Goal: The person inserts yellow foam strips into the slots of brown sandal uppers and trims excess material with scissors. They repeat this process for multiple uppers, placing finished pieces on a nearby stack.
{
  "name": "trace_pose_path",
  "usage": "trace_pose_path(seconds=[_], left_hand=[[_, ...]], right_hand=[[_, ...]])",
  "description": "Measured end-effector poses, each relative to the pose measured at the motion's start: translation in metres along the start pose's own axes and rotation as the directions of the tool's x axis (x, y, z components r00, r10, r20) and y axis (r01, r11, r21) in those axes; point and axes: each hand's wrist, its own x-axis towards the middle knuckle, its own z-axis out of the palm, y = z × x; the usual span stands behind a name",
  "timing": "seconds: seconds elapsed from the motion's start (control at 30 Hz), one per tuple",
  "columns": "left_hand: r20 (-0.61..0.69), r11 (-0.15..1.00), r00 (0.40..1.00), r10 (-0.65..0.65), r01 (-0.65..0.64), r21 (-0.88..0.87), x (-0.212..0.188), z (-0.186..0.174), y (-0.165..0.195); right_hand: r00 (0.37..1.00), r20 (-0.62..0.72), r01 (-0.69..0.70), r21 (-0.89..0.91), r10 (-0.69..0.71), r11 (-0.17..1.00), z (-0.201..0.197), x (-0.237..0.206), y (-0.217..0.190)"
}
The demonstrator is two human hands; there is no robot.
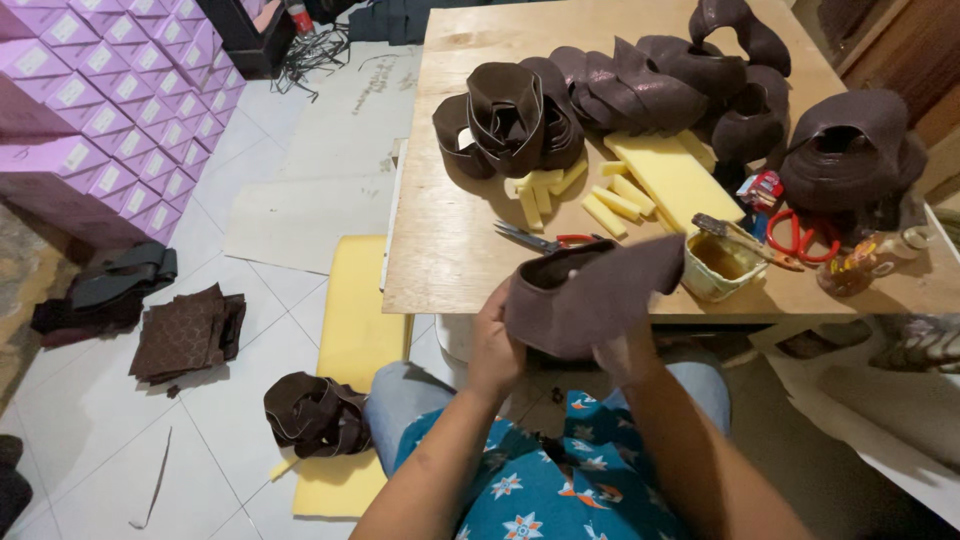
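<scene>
- Left hand (497,345), lower centre of frame, was clamped on the left edge of a brown leather piece (585,295), fingers curled round it.
- Right hand (622,352) gripped the same piece from beneath; mostly hidden by the leather, fingers closed on it.
- Leather piece was held just off the near edge of the plywood table (450,240), centre of frame.
- On the table behind it: red-handled scissors (545,239), yellow foam strips (612,205), a glue tub (716,266) with a brush (740,238) resting across it.
- Upper centre: a heap of brown leather pieces (620,95).
- Upper left: stacked pink boxes (110,95).
</scene>
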Motion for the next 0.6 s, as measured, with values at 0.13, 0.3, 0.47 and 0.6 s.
trace_pose_path(seconds=[0.13,0.3,0.47,0.6], left_hand=[[0.089,0.943,0.977,-0.195,0.212,-0.255,0.002,-0.015,-0.012],[0.122,0.995,0.993,0.001,-0.014,0.100,-0.003,-0.005,-0.020],[-0.273,0.951,0.925,-0.263,0.297,0.089,0.004,0.004,-0.034],[-0.037,0.745,0.967,0.252,-0.169,0.645,0.012,-0.032,-0.039]], right_hand=[[0.988,0.146,-0.058,0.011,0.056,0.998,-0.013,0.018,-0.010],[0.996,0.074,-0.050,-0.055,0.054,0.997,-0.017,0.005,-0.001],[0.955,0.195,-0.149,-0.336,0.223,0.930,-0.016,-0.005,0.012],[0.958,0.286,0.130,-0.515,0.027,0.847,-0.038,0.009,0.010]])
